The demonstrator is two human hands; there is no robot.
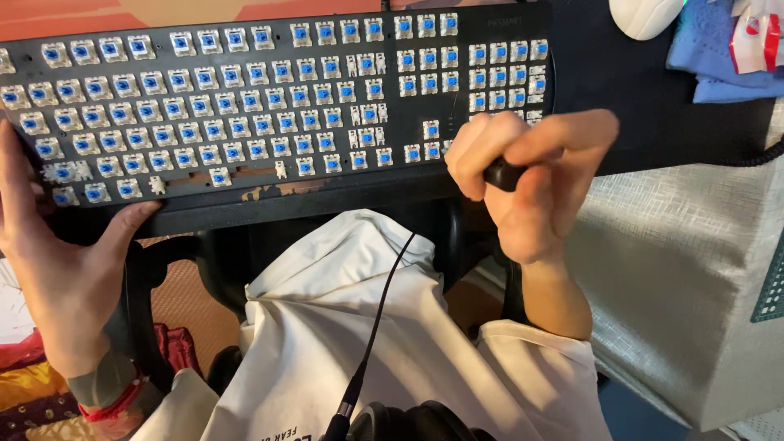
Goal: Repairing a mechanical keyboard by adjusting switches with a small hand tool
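Leftmost, the left hand (49,261) lies spread and flat against the near left corner of the keyboard (269,106), thumb on its near edge, fingers running off the frame's left side; its grip is open, pressing rather than clasping. The keyboard is a long black board stripped of its caps, rows of blue-stemmed switches (204,106) bare across it. It stretches from the left edge to past the middle, its near edge overhanging the person's lap, its far edge cut by the top of the frame. A worn brown patch shows along the near rim below the empty bottom row. Below the board, open room is tight: the white shirt (343,327) fills the near middle, a thin black cable (380,318) runs down it to dark headphones (408,425) at the bottom edge. Further right, the right hand (523,171) is curled shut around a small black tool (502,174), held just over the keyboard's near right corner; most of the tool is hidden inside the fist, so its kind cannot be told. Right of the hand, a silvery textured cloth (686,286) covers a block. At far right lie a white rounded object (645,16), half cut off, and a blue cloth (719,57).
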